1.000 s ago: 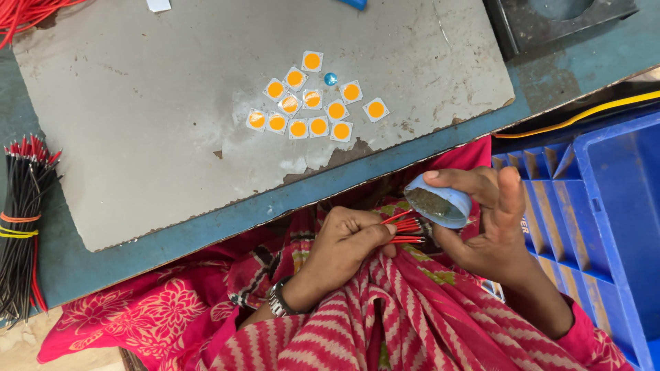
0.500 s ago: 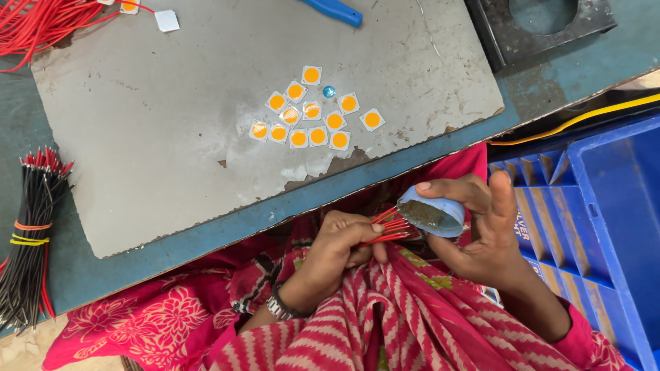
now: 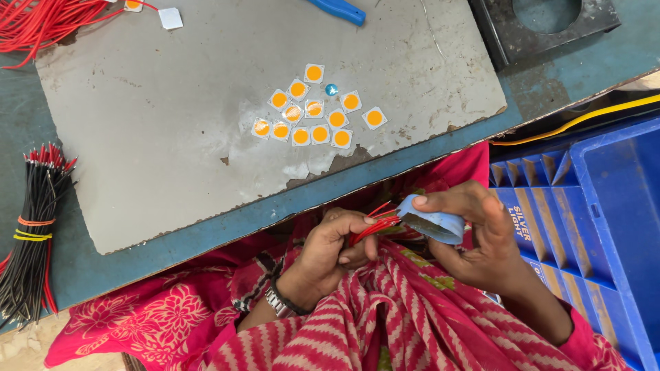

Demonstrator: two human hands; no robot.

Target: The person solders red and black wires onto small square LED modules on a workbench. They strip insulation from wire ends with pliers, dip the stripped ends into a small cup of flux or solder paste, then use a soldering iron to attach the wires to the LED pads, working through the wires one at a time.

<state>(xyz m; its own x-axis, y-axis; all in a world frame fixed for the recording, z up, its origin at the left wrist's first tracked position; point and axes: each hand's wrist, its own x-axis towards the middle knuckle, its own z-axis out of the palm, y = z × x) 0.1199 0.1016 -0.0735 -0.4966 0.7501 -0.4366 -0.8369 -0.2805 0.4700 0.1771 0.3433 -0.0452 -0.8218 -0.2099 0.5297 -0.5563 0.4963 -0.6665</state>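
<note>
Over a lap draped in red patterned cloth (image 3: 385, 323), the left hand (image 3: 337, 251) pinches a small bunch of thin red wires (image 3: 371, 223), while the right hand (image 3: 481, 240) grips one small light-blue cup (image 3: 433, 223). A blue plastic crate (image 3: 591, 220) stands right. Beyond, twelve square white chips with orange centres (image 3: 313, 113) lie on a grey board (image 3: 172, 124), one tied bundle of black and red wires (image 3: 31, 233) at left.

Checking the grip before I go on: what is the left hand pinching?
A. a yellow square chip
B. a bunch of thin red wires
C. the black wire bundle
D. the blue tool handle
B: the left hand pinches thin red wires beside the pale blue container that the right hand holds.
</note>
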